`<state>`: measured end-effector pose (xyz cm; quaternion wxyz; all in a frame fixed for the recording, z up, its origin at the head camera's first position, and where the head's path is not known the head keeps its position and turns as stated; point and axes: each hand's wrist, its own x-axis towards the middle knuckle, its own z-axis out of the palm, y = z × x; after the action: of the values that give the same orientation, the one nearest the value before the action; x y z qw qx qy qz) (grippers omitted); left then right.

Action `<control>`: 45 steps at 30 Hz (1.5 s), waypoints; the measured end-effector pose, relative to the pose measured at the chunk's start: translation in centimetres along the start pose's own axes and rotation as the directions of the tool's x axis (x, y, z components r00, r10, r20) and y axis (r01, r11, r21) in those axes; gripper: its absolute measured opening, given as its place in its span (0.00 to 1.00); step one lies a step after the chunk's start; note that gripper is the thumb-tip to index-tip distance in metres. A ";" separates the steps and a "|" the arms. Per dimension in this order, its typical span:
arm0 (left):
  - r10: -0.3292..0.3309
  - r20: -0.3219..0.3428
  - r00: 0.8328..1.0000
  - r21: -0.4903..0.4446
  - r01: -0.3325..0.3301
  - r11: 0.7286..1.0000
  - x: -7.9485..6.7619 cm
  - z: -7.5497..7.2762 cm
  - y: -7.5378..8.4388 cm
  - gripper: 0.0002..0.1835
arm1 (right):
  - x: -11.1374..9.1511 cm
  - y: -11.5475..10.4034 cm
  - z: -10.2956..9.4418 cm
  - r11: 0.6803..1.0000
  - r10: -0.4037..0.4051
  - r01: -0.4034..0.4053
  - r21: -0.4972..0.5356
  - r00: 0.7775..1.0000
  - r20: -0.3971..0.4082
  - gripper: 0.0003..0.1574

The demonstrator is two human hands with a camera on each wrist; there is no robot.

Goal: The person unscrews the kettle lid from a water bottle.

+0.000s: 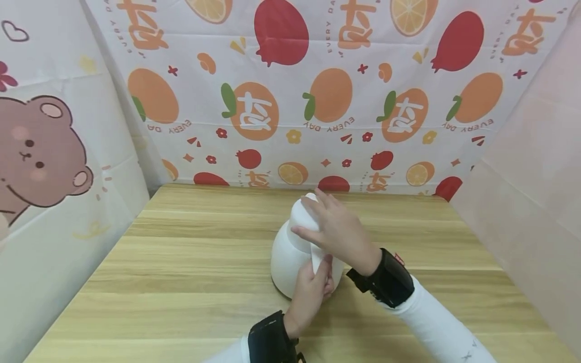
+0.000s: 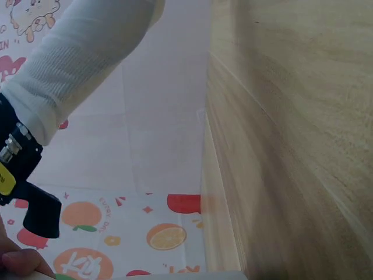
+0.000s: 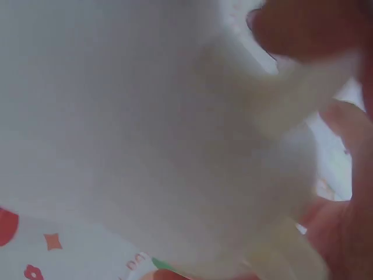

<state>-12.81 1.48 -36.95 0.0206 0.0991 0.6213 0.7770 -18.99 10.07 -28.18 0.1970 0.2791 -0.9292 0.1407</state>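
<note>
A white jug [image 1: 283,262] with a rounded body stands on the wooden table. Its handle [image 1: 316,258] faces the person, and my left hand [image 1: 310,292] grips it with the thumb on top. My right hand [image 1: 340,229] holds the white lid [image 1: 300,216] at the top, thumb on the near side and fingers reaching over the far side. In the right wrist view the pale jug body [image 3: 145,146] fills most of the picture, blurred. The left wrist view shows mainly the right sleeve [image 2: 87,58] and table.
Wooden table [image 1: 181,282] lies under the jug. A fruit-print cloth [image 1: 290,136] hangs along the back edge, a bear-print cloth [image 1: 41,151] on the left and a pale cloth [image 1: 522,201] on the right. Black bands [image 1: 392,280] sit on both wrists.
</note>
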 end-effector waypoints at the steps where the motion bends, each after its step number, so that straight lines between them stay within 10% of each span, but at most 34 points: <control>1: -0.001 0.001 1.000 -0.001 0.001 1.000 0.0 0.0 0.0 0.26 | 0.0 0.0 0.2 1.000 -0.003 0.003 -0.024 1.000 -0.001 0.40; 12: -0.009 0.008 1.000 0.030 0.008 1.000 0.3 -0.1 0.1 0.22 | 0.3 1.6 1.8 0.978 -0.168 0.140 -0.153 0.967 -0.190 0.34; 23: -0.024 0.017 1.000 0.048 0.023 0.999 0.3 -0.2 0.2 0.23 | 1.0 3.5 1.6 0.952 -0.306 0.294 -0.088 0.936 -0.175 0.34; 35: 0.012 -0.036 0.999 0.066 -0.010 0.998 0.2 0.3 0.1 0.23 | 2.4 6.9 1.7 0.821 -0.543 0.557 0.126 0.830 -0.130 0.31; 45: 0.044 -0.085 0.995 0.076 -0.037 0.996 0.3 0.5 0.0 0.24 | 1.7 4.1 0.6 0.893 -0.444 0.449 0.009 0.885 -0.143 0.35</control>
<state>-12.99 1.96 -36.77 -0.0259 0.0786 0.6481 0.7571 -22.89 12.35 -28.60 0.2814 0.4791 -0.8212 0.1297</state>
